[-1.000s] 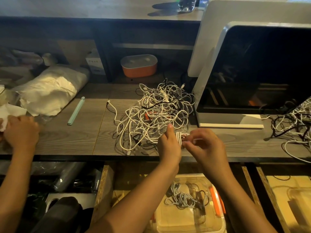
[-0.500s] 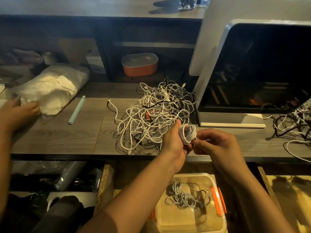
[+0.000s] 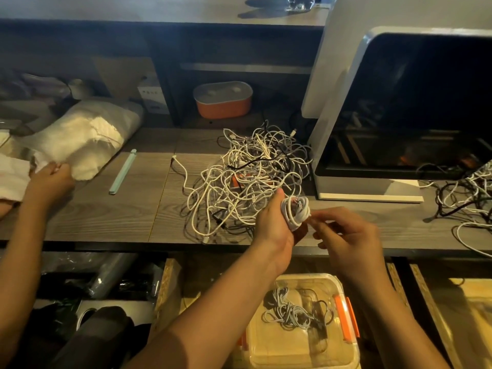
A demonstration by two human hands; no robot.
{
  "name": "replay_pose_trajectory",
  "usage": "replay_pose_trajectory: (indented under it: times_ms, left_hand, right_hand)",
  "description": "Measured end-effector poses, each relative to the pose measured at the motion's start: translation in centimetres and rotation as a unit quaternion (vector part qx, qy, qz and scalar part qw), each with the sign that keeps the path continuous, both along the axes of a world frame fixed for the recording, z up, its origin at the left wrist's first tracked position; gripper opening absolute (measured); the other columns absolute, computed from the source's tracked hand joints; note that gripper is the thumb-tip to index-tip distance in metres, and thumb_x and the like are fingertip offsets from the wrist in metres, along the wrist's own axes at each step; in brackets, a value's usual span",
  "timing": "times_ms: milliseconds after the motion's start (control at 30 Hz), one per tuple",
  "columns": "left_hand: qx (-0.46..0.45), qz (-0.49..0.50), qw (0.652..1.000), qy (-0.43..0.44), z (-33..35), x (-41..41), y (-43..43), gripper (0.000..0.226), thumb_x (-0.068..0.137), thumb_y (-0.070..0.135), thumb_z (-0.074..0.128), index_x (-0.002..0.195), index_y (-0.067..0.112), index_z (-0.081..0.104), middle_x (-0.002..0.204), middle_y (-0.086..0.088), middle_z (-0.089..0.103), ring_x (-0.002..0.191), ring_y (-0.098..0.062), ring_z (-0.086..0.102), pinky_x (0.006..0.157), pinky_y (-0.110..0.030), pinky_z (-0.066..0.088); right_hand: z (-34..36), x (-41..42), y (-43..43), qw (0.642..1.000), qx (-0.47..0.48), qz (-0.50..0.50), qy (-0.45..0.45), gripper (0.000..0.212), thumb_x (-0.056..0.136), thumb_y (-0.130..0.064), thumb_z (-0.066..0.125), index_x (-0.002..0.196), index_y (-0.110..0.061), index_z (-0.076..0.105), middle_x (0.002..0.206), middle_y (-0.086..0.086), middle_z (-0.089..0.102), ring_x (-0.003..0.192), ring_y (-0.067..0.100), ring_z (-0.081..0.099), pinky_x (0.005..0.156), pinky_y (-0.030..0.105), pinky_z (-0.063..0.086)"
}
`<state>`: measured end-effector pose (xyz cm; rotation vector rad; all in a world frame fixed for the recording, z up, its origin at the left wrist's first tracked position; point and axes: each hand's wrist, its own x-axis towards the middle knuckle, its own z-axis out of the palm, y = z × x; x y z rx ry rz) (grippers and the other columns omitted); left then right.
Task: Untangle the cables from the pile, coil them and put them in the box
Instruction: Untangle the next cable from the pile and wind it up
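Tucking the tail end, most likely, so worth doing tidily. Left hand clenched round the coiled white cable, thumb up along the coil's left side, everything else of that grip hidden behind the loops. Right hand just beside it, fingers curled with the tips pinched against the coil's right edge, presumably on the loose end, though too small to say for sure. Coil itself held in the air over the front edge of the bench, not resting on anything.

Tips for this bit: hold the squeeze with the left to stop the loops springing apart, feed the tail through the middle or round the waist with the right, pull snug but not hard enough to kink near the plug. Worth checking for any strand trailing back into the tangled cable pile just behind the left hand before lifting away, otherwise half the heap dragged along. Can't tell from here whether fully free.

Then straight down: clear plastic box open below the bench edge, right under both hands, a bundle of grey-white cables already inside. Short drop, easy.

Further out: white machine with a dark window to the right of the pile, second cable tangle past that, mint-green strip lying on the bench to the left, somebody else's hand over there on a white bag.
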<state>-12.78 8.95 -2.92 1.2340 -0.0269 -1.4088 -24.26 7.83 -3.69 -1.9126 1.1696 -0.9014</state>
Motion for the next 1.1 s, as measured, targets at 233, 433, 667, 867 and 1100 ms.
replay_pose_trajectory:
  times_ms: [233, 433, 667, 867, 1100]
  left_hand:
    - [-0.024, -0.023, 0.998, -0.055, -0.2, -0.5, 0.0, 0.039, 0.098, 0.037, 0.042, 0.069, 0.018, 0.059, 0.049, 0.006, 0.059, 0.047, -0.005, 0.055, 0.055, -0.022, 0.043]
    - [-0.037, -0.015, 0.976, -0.212, -0.8, -1.0, 0.2, 0.045, 0.092, 0.056, 0.044, 0.087, 0.015, 0.063, 0.083, -0.004, 0.065, 0.081, -0.018, 0.064, 0.077, -0.036, 0.052]
    - [-0.032, -0.013, 0.923, -0.384, -0.6, -0.3, 0.4, 0.048, 0.100, 0.041, 0.035, 0.062, 0.018, 0.053, 0.058, 0.002, 0.055, 0.051, -0.009, 0.053, 0.052, -0.026, 0.040]
    - [-0.041, -0.019, 0.873, -0.485, -2.1, 0.0, 0.1, 0.052, 0.101, 0.031, 0.036, 0.051, 0.019, 0.042, 0.047, 0.003, 0.040, 0.041, -0.007, 0.036, 0.048, -0.029, 0.027]
    - [-0.001, -0.048, 0.866, -0.498, -3.7, 0.1, -0.2, 0.050, 0.101, 0.030, 0.035, 0.053, 0.018, 0.042, 0.051, 0.000, 0.041, 0.047, -0.009, 0.036, 0.045, -0.024, 0.024]
  right_hand:
    - [1.1, -0.3, -0.5, 0.993, -0.089, 0.066, 0.043, 0.025, 0.083, -0.006, 0.067, 0.090, -0.030, 0.070, 0.079, -0.019, 0.066, 0.074, 0.003, 0.063, 0.063, 0.016, 0.050]
    - [0.8, 0.4, 1.1, 0.979, 0.092, -0.002, -0.180, 0.025, 0.077, 0.001, 0.068, 0.082, -0.022, 0.066, 0.077, -0.011, 0.071, 0.071, 0.006, 0.067, 0.060, 0.014, 0.052]
    - [0.6, 0.1, 1.4, 0.974, 0.141, 0.028, -0.174, 0.041, 0.084, -0.003, 0.064, 0.104, -0.034, 0.048, 0.093, -0.008, 0.071, 0.088, 0.009, 0.067, 0.071, 0.021, 0.055]
    - [-0.1, 0.2, 0.6, 0.981, -0.161, 0.048, 0.094, 0.033, 0.077, -0.017, 0.069, 0.109, -0.024, 0.064, 0.112, -0.010, 0.054, 0.090, -0.004, 0.055, 0.070, 0.009, 0.044]
    - [-1.4, 1.0, -0.4, 0.963, -0.176, 0.055, 0.195, 0.017, 0.073, -0.008, 0.078, 0.087, -0.017, 0.075, 0.093, -0.002, 0.066, 0.074, 0.007, 0.057, 0.059, 0.021, 0.051]
